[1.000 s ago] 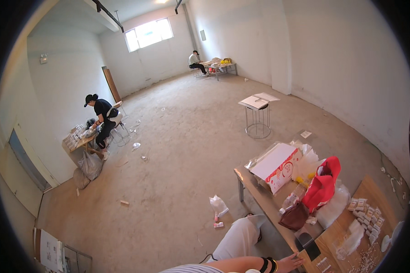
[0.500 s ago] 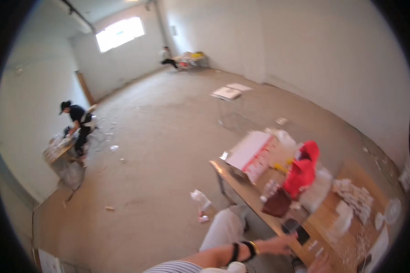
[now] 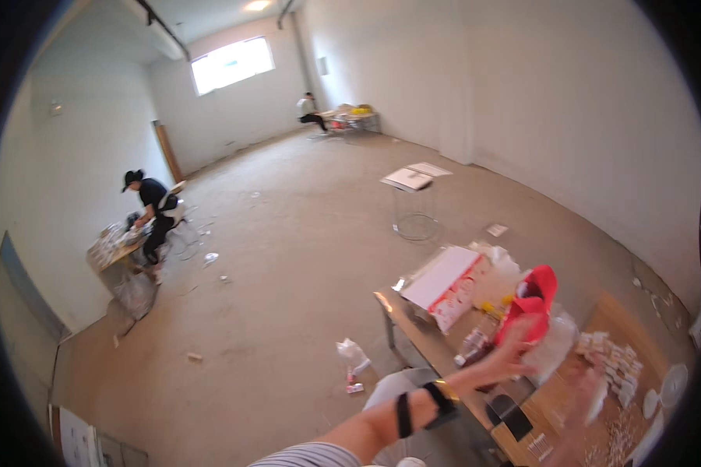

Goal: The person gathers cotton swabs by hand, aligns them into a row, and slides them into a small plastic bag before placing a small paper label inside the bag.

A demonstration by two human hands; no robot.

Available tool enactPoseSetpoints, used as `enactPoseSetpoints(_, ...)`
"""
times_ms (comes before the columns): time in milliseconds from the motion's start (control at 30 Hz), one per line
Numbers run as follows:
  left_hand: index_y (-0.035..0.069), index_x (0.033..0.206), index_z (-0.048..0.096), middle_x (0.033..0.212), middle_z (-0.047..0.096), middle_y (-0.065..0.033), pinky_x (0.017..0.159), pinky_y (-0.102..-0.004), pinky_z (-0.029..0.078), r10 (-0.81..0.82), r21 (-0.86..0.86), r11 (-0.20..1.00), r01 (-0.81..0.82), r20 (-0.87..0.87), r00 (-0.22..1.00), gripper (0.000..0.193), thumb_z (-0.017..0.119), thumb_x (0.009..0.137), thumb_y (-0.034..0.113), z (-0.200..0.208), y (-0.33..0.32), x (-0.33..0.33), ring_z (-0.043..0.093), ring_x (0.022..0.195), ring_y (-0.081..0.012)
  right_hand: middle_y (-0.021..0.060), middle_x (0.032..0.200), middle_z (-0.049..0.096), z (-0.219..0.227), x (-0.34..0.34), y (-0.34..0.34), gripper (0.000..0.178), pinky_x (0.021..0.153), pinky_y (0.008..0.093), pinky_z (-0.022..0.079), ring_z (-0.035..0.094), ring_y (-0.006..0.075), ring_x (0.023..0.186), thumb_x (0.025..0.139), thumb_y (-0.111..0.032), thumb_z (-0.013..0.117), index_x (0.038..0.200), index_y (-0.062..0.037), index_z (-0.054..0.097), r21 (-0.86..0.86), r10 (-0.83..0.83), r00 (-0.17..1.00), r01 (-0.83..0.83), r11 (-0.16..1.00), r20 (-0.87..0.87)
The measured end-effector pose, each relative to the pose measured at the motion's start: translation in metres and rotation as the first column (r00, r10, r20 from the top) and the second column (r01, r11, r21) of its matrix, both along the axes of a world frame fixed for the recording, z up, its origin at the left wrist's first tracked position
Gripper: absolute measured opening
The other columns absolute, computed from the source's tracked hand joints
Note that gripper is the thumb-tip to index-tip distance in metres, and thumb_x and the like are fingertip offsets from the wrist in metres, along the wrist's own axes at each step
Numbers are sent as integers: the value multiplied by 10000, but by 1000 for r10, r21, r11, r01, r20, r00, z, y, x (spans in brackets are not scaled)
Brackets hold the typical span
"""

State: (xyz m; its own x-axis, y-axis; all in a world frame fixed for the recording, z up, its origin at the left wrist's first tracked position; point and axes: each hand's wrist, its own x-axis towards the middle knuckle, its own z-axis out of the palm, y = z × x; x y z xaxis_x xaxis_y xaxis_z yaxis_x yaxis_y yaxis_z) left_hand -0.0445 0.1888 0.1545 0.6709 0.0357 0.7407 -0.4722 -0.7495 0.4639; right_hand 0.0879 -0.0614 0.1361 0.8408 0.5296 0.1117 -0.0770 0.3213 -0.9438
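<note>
My left hand [image 3: 510, 356] reaches over the table with its fingers spread and nothing in it. It is in front of a red cloth-like bundle [image 3: 539, 288], and I cannot tell whether they touch. Below that wrist, a dark flat object [image 3: 512, 418] lies at the near edge of the table. My right hand [image 3: 582, 398], smeared by motion, is beside a pile of small white pieces [image 3: 611, 362]; its fingers are too blurred to read. Several short white strips [image 3: 539, 447] lie below the hands, with tiny scattered bits [image 3: 617, 432] at the right.
A white and red box [image 3: 448, 284] stands at the table's [image 3: 401, 315] far left end, beside clear plastic bags [image 3: 553, 350]. Round clear lids [image 3: 672, 385] sit at the right. A stool with papers [image 3: 409, 179] stands beyond. Two people work at other tables; litter [image 3: 352, 354] dots the floor.
My left hand has risen from beside the dark flat object toward the red bundle. My right hand has moved up and away, near the white pieces. The view has shifted slightly.
</note>
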Motion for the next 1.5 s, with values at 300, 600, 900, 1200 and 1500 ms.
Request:
enactPoseSetpoints(300,157,1612,37,1649,-51,-145,1043,-433,447,-598,-463,754,466,-191,778,1160,833,774,258,4,-111,-13,93,1517,-330,107,1458,463,-81,22,-110,629,1037,406,432,540,250,1216,905,-239,679,1453,-50,437,-212,-92,624,395,894,776)
enactPoseSetpoints(600,161,1613,41,1649,-71,-173,1067,-476,406,-729,-327,673,663,-140,670,1282,879,649,266,66,-163,11,59,1522,-387,113,1392,500,-156,-19,-154,596,979,394,447,558,248,1159,899,-239,688,1417,-43,469,-249,-165,683,465,850,711)
enactPoseSetpoints(900,48,1534,316,1591,289,-207,1138,-600,241,-583,-58,812,580,-66,810,958,765,783,437,53,-169,-3,341,1438,-373,118,1327,538,-209,-49,-189,563,921,383,463,576,246,1102,893,-238,697,1380,-37,501,-296,-224,721,518,802,655)
enactPoseSetpoints(1200,119,1548,308,1599,186,-277,1166,-506,272,-451,-214,891,401,-524,722,1073,864,689,440,16,-94,-79,234,1461,-449,124,1262,576,-241,-53,-192,531,863,372,479,594,244,1045,887,-238,707,1343,-30,533,-285,-314,715,584,760,625)
enactPoseSetpoints(1500,156,1576,226,1617,136,-243,1156,-571,270,-249,-54,962,266,-569,784,1121,871,696,412,-58,-79,-119,206,1474,-438,130,1196,613,-253,-57,-183,499,805,361,495,612,242,988,881,-237,716,1307,-23,566,-299,-363,720,614,731,592)
